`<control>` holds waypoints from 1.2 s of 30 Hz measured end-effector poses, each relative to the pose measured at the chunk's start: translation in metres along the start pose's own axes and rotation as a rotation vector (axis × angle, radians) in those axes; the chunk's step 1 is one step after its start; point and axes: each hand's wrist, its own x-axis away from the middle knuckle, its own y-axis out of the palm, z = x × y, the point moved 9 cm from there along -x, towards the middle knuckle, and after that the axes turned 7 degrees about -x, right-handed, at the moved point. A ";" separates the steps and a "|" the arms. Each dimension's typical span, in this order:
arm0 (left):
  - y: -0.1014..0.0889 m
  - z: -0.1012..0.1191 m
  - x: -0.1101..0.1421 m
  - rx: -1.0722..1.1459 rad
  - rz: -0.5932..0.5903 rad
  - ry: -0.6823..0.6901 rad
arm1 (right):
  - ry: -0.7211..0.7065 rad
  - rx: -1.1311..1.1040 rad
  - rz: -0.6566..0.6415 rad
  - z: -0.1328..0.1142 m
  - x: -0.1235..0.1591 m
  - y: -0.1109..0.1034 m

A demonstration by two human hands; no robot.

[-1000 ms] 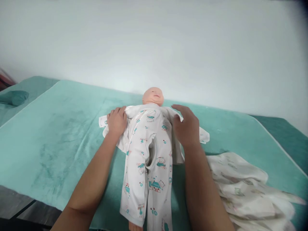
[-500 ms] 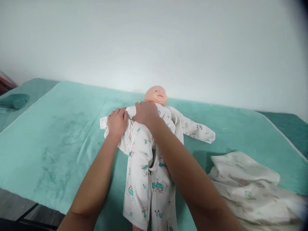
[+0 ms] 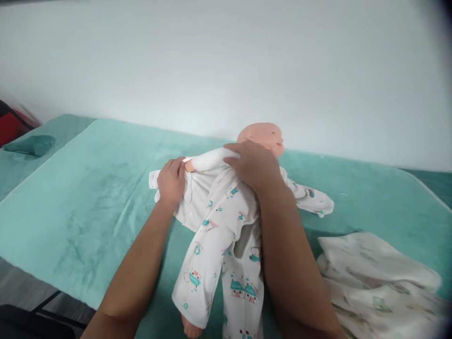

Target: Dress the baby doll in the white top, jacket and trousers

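A baby doll in a white printed romper lies on a teal towel, tipped towards its right side. My left hand is closed on the romper's loose sleeve and side fabric near the doll's bare white arm. My right hand is wrapped over the doll's shoulder and upper arm, gripping it. The other sleeve lies spread to the right. One doll foot sticks out of the trouser leg.
A crumpled white printed cloth lies at the lower right on the towel. A folded dark green cloth sits at the far left beside something red. A white wall runs behind. The table's dark edge shows at the lower left.
My right hand crossed from the doll's far side to its near shoulder and rolled the doll sideways. The doll's arm has come out of the sleeve that my left hand holds.
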 end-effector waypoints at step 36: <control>0.020 0.005 0.006 -0.299 -0.066 0.103 | 0.173 -0.152 0.353 0.124 0.072 -0.002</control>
